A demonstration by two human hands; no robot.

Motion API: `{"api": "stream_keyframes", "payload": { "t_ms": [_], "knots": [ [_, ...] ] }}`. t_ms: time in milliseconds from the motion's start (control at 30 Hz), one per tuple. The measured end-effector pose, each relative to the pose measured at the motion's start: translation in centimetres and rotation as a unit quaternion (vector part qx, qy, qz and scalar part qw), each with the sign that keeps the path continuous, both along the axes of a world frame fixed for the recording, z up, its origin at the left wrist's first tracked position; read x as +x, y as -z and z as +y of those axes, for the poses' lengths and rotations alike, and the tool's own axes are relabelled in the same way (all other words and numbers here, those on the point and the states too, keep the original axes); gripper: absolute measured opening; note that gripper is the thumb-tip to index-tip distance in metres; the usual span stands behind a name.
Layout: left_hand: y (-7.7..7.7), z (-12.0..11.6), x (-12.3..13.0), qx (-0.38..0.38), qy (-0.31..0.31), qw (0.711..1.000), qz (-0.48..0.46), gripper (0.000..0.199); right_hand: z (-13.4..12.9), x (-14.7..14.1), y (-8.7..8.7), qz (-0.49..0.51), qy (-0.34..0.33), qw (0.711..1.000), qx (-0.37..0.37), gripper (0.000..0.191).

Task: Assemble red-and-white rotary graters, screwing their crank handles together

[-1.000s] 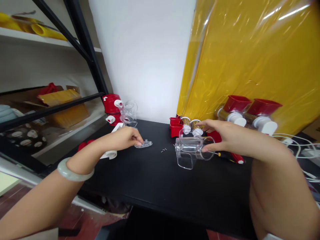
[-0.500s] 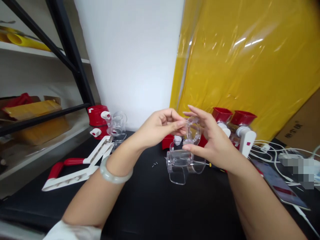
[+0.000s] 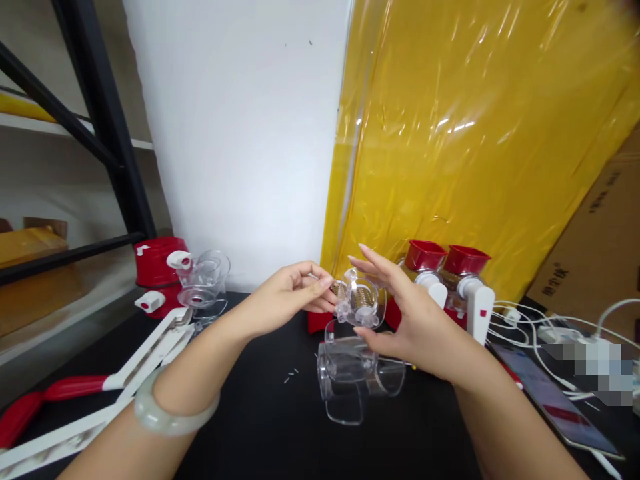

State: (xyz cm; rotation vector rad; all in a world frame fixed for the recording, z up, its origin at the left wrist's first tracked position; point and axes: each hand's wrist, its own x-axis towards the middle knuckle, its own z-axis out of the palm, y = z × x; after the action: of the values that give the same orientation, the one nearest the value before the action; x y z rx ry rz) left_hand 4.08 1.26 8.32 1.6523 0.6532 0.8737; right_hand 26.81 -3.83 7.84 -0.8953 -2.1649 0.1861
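Observation:
My right hand (image 3: pixel 407 317) grips a clear plastic grater housing (image 3: pixel 367 303), thumb below and fingers above it. My left hand (image 3: pixel 303 293) is closed in a pinch at the housing's left edge; whether a small part is also between those fingertips is hidden. A perforated metal surface shows through and beside the clear plastic. Just below, another clear plastic housing (image 3: pixel 347 360) lies on the black table (image 3: pixel 270 433). Several small screws (image 3: pixel 291 375) are scattered to its left.
Two red-topped rotary graters (image 3: pixel 467 260) with white crank handles stand at back right, by white cables (image 3: pixel 520 337) and a tablet (image 3: pixel 555 400). At left are red bases (image 3: pixel 160 263), clear housings (image 3: pixel 205 283) and white arms with red grips (image 3: pixel 75 387).
The view has tilted up and shifted right, so the table items appear lower and further left. The held housing has turned, its round opening now facing me more. Both hands stay at it.

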Motion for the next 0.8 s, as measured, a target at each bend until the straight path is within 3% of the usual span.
{"api": "stream_keyframes", "payload": {
  "t_ms": [233, 433, 667, 800],
  "knots": [
    [-0.4, 0.2, -0.5, 0.065, -0.04, 0.996, 0.054, 0.027, 0.4, 1.5, -0.3, -0.009, -0.069, 0.994, -0.083, 0.09],
    [0.3, 0.6, -0.4, 0.098, -0.021, 0.989, 0.11, 0.029, 0.9, 2.1, -0.6, -0.055, -0.098, 0.976, -0.186, 0.078],
    [0.4, 0.6, -0.4, 0.138, -0.018, 0.977, 0.163, 0.03, 1.2, 1.6, -0.4, -0.093, -0.098, 0.968, -0.211, 0.072],
    [0.1, 0.2, -0.4, 0.132, -0.019, 0.98, 0.146, 0.028, 1.7, 1.5, 0.1, -0.056, -0.088, 0.976, -0.19, 0.069]
  ]
}}
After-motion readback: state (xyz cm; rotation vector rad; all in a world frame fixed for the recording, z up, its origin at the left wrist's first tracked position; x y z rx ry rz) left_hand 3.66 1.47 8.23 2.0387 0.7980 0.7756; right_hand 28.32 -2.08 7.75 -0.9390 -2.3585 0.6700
